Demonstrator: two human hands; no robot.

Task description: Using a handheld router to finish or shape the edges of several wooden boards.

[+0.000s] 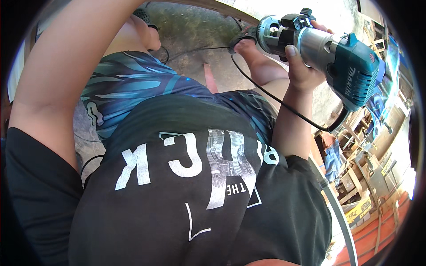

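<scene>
While the left hand lies out of view past the upper edge, its state impossible to tell, the right hand (306,73) grips the silver body of a teal-ended handheld router (317,46), thumb in front, fingers wrapped behind. The tool is held up at the upper right, its base pointing leftward. From its teal end a black cord (301,116) loops past the right leg to the floor, where a reddish strip (209,79) lies between the legs. Wood pieces (353,181) clutter the far right.
</scene>
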